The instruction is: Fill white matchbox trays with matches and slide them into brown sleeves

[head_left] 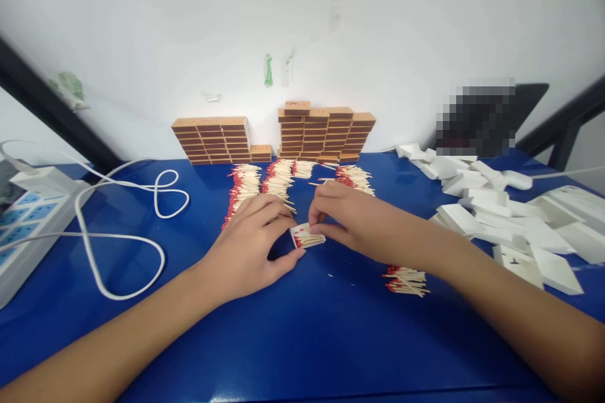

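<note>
On the glossy blue worktop [293, 340], a white power strip with blue socket panels [35, 258] sits at the far left, a looped white cable [164, 258] lying beside it. The left forearm reaches in from the lower left, and the left hand [250, 245] lies palm down, fingers bent and thumb stretched out to the right. Its grip is narrow across the small, open, white cardboard tray [293, 238], holding that tray's left end between forefinger and thumb. Pale wooden matches with red heads [309, 241] lie inside. Beyond this hand, similar matches [246, 182] lie in a row before a brown-sided stack of matchboxes [212, 141]; a second, taller stack of matchboxes [326, 132] stands farther right. The right hand [338, 210] bends down over the tray's right side, fingers curled and thumb near the forefinger; its grip is narrow, and I cannot tell whether it pinches a match. Just below the right forearm lies a loose bundle of red-headed matches [406, 281], and at far right spreads a heap of white trays [458, 220].
</note>
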The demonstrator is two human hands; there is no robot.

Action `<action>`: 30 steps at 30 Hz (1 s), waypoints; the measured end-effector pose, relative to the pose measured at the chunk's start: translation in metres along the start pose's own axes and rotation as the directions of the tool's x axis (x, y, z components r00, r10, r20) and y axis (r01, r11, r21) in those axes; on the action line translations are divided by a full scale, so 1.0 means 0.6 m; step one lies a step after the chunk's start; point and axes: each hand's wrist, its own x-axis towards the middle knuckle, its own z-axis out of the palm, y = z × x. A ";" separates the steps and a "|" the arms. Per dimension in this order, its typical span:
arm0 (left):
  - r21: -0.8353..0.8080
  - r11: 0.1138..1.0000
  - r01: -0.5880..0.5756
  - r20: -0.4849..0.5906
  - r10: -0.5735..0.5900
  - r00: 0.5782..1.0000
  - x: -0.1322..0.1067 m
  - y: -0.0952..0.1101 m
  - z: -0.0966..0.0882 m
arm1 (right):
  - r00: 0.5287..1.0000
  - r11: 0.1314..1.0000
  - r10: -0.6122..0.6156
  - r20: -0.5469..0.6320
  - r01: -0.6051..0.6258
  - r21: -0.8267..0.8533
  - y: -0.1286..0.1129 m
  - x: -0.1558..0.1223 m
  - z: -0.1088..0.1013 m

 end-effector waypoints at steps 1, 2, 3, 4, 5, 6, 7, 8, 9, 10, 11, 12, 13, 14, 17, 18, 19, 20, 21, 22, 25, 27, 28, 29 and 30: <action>0.002 1.000 -0.003 0.001 0.003 1.000 0.000 0.000 0.000 | 1.000 1.000 0.006 0.004 -0.006 -0.021 -0.003 0.002 0.005; 0.003 1.000 -0.006 0.000 0.006 1.000 0.000 0.000 0.000 | 1.000 0.999 0.011 0.013 -0.011 -0.036 -0.004 0.003 0.008; 0.003 1.000 -0.007 -0.001 0.007 1.000 0.000 0.000 0.000 | 1.000 0.999 0.012 0.022 -0.011 -0.042 -0.004 0.004 0.011; 0.002 1.000 -0.008 -0.001 0.008 1.000 0.000 0.000 0.000 | 1.000 0.999 0.007 0.029 -0.006 -0.039 -0.003 0.005 0.012; 0.002 1.000 -0.007 -0.001 0.007 1.000 0.000 0.001 0.000 | 1.000 1.000 0.000 0.029 0.001 -0.031 0.000 0.004 0.013; 0.003 1.000 -0.006 0.002 0.006 1.000 0.000 0.001 0.001 | 1.000 1.000 -0.007 0.026 0.007 -0.023 0.003 0.004 0.012; 0.003 1.000 -0.005 0.006 0.005 1.000 0.000 0.001 0.001 | 1.000 1.000 -0.011 0.024 0.012 -0.019 0.006 0.003 0.010; 0.004 1.000 -0.004 0.009 0.004 1.000 0.000 0.001 0.001 | 1.000 1.000 -0.014 0.026 0.015 -0.019 0.009 0.001 0.008; 0.002 1.000 -0.003 0.012 0.003 1.000 0.000 0.001 0.001 | 0.999 1.000 -0.013 0.034 0.014 -0.021 0.011 0.000 0.006; 0.000 1.000 -0.003 0.013 0.003 1.000 0.000 0.001 0.001 | 0.999 1.000 -0.006 0.046 0.007 -0.023 0.012 -0.001 0.005; -0.003 1.000 -0.002 0.013 0.002 1.000 0.000 0.001 0.001 | 0.998 1.000 0.006 0.057 -0.005 -0.024 0.012 -0.001 0.004; -0.006 1.000 -0.002 0.013 0.002 1.000 0.000 0.000 0.001 | 0.998 1.000 0.020 0.066 -0.018 -0.024 0.011 -0.001 0.005; -0.009 1.000 -0.003 0.011 0.003 1.000 0.000 0.000 0.001 | 0.997 0.999 0.030 0.066 -0.028 -0.022 0.009 0.000 0.006; -0.010 1.000 -0.006 0.009 0.006 1.000 -0.001 0.000 0.001 | 0.998 0.999 0.035 0.060 -0.034 -0.019 0.008 0.002 0.008; -0.012 1.000 -0.018 0.000 0.018 1.000 -0.001 -0.001 0.002 | 1.000 1.000 0.020 0.022 -0.020 -0.004 0.004 0.006 0.014; -0.012 1.000 -0.020 -0.001 0.020 1.000 -0.001 -0.001 0.002 | 1.000 1.000 0.011 0.014 -0.011 0.002 0.003 0.007 0.016; -0.012 1.000 -0.018 0.001 0.018 1.000 -0.001 -0.001 0.002 | 1.000 1.000 0.005 0.013 -0.005 0.006 0.003 0.007 0.017; -0.012 1.000 -0.014 0.007 0.014 1.000 -0.001 -0.001 0.001 | 1.000 1.000 0.003 0.018 -0.003 0.009 0.002 0.007 0.017; -0.013 1.000 -0.009 0.017 0.010 1.000 -0.001 -0.001 0.001 | 1.000 1.000 0.002 0.022 -0.003 0.012 0.002 0.007 0.017; -0.014 1.000 -0.005 0.024 0.005 1.000 -0.001 0.000 0.001 | 1.000 1.000 0.002 0.023 -0.003 0.014 0.001 0.006 0.015; -0.012 1.000 -0.003 0.029 0.003 1.000 0.000 0.000 0.001 | 1.000 1.000 0.019 -0.024 -0.019 0.016 0.008 0.005 0.004; -0.008 1.000 -0.008 0.014 0.008 1.000 0.000 0.000 0.002 | 0.993 0.998 0.060 -0.103 -0.061 -0.013 0.025 0.004 -0.008; -0.008 1.000 -0.010 0.007 0.010 1.000 0.000 0.000 0.002 | 0.986 0.995 0.085 -0.146 -0.092 -0.042 0.037 0.004 -0.015; -0.009 1.000 -0.012 0.002 0.012 1.000 0.000 0.000 0.002 | 0.976 0.989 0.106 -0.188 -0.123 -0.082 0.052 0.004 -0.021; -0.012 1.000 -0.012 0.000 0.012 1.000 0.000 0.000 0.002 | 0.971 0.981 0.114 -0.212 -0.144 -0.130 0.069 0.004 -0.027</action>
